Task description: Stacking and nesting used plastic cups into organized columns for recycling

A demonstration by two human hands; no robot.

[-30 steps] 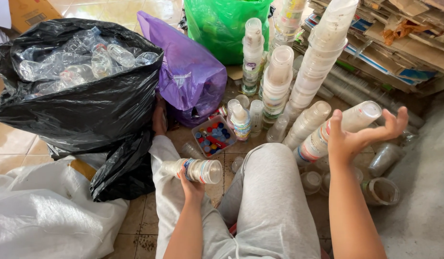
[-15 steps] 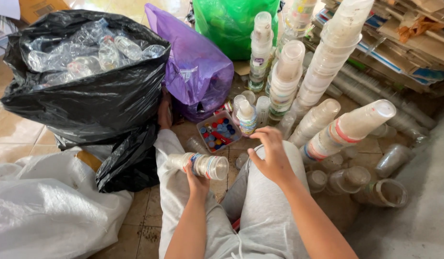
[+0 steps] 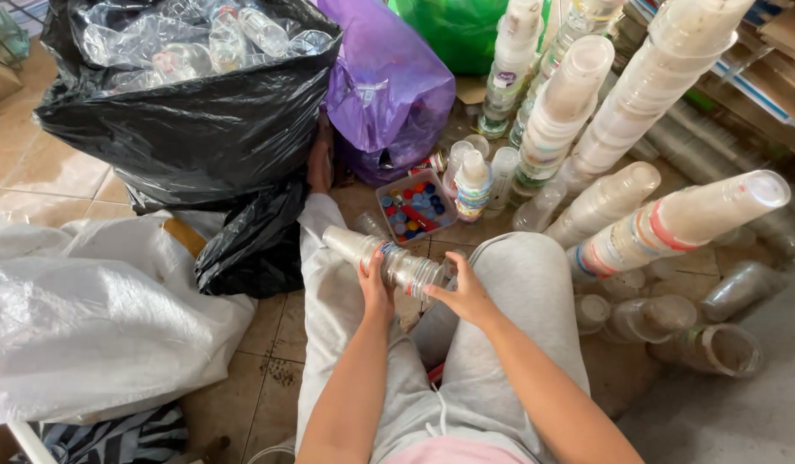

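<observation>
Since the earlier frame, the right hand (image 3: pixel 468 296) has been brought onto the clear cup stack (image 3: pixel 387 260) over the lap. Both hands are closed on it; the left hand (image 3: pixel 376 288) grips midway. One black bag (image 3: pixel 200 129), one purple bag (image 3: pixel 389 86) and one cap tray (image 3: pixel 415 206) are counted.

Even, soft daylight; scene bright overall. Glare on the black bag (image 3: pixel 200 129), the white sack (image 3: pixel 97 318) and the clear bottles inside the bag. Shadows faint, falling under the legs. Wide-angle lens bends the cup stacks (image 3: pixel 664 77) outward at the right edge. Focus sharp centrally; hands show no blur.
</observation>
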